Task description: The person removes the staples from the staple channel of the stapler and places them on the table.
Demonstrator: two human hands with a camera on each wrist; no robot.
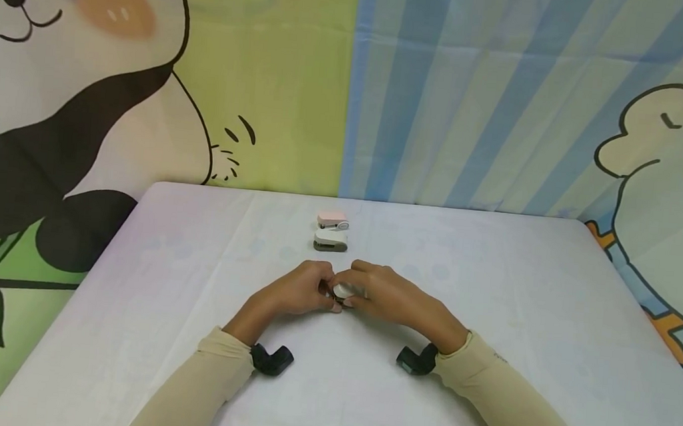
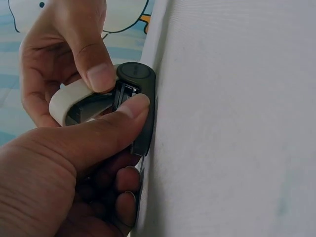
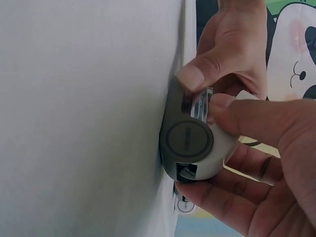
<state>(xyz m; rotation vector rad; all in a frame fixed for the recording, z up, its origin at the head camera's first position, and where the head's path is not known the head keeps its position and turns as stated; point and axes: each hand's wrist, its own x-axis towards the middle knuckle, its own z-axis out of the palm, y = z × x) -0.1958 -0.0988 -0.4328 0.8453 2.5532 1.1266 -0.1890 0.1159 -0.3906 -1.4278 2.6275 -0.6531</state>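
Note:
Both hands hold one small stapler [image 1: 343, 291], with a white top and a dark grey base, low over the table. Its white top [image 2: 62, 104] is swung up from the base, baring the metal staple channel [image 3: 200, 106]. My left hand [image 1: 302, 289] grips the base end, its thumb [image 2: 134, 105] pressed beside the channel. My right hand [image 1: 389, 297] holds the round hinge end and the white top, the thumb [image 3: 223, 106] lying at the channel's other side. The left hand's curled fingers are partly hidden under the stapler in the left wrist view.
Beyond the hands, a white stapler with a grey base [image 1: 330, 241] stands on the white-covered table [image 1: 492, 285]. Just behind it is a pink stapler [image 1: 332, 220]. A cartoon-printed cloth [image 1: 447, 94] hangs past the table's far edge.

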